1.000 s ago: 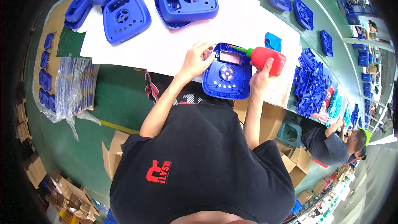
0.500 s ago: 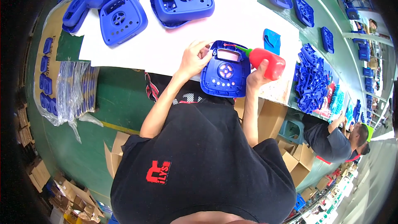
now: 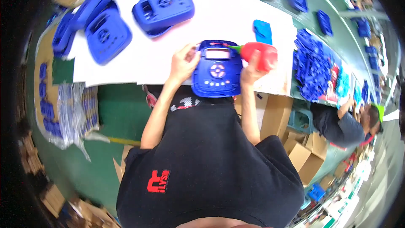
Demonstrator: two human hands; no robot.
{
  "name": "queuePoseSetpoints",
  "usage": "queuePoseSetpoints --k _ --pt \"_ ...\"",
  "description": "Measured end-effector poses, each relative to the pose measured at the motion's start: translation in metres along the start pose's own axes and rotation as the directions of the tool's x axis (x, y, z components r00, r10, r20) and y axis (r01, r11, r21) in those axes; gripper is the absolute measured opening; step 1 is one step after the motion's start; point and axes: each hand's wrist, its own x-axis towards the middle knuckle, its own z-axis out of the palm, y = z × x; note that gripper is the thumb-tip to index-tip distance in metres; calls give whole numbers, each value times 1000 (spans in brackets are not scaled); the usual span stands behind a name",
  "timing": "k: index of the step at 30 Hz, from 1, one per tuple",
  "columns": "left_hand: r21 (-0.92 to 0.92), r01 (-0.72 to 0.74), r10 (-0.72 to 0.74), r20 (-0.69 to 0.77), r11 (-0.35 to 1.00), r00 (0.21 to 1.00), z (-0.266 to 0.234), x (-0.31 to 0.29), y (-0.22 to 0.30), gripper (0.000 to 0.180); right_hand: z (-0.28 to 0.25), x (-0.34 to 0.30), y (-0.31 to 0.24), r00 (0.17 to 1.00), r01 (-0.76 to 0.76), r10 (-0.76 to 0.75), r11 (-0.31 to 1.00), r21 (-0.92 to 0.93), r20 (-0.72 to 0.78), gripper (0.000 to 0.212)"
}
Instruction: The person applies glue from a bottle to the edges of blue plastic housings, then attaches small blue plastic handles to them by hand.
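Note:
My left hand (image 3: 184, 64) is closed on the left edge of a blue plastic housing (image 3: 206, 72), its fingers near the upper left corner. The housing's hollow side faces up, showing a rectangular window, a round cross-shaped cutout and a row of small holes. In my right hand (image 3: 252, 71) is a red squeeze bottle (image 3: 265, 55), lying nearly level. Its green nozzle (image 3: 235, 48) points left, and a thin reddish tip reaches over the housing's top edge above the window. Whether the tip touches the plastic, I cannot tell.
Blue housings (image 3: 164, 8) stand stacked at the back left of the white-covered table (image 3: 217, 12). A light-blue cloth (image 3: 263, 31) lies beyond the bottle. Right of it is a heap of blue parts (image 3: 311, 65). Cardboard boxes (image 3: 314, 154) and a seated person (image 3: 341, 122) are at the right.
The whole view has shifted and turned slightly, so the table's things appear farther left. Both hands keep their holds, and the nozzle tip stays over the housing's top edge.

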Motion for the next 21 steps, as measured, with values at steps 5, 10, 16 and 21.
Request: queuePoseSetpoints --k 5,10,16,21 --pt "95 -121 122 0 988 993 -12 2 5 32 8 12 -16 900 -434 430 867 244 73 46" --pt "123 -159 154 47 980 987 -6 1 18 31 -34 85 -9 587 -807 790 558 192 175 58" --pt "169 -148 142 44 975 989 -9 1 16 32 -57 173 -11 525 18 721 521 -854 451 66" --pt "165 -143 138 41 976 990 -8 -1 24 32 -81 268 48 825 499 163 239 -833 541 35"
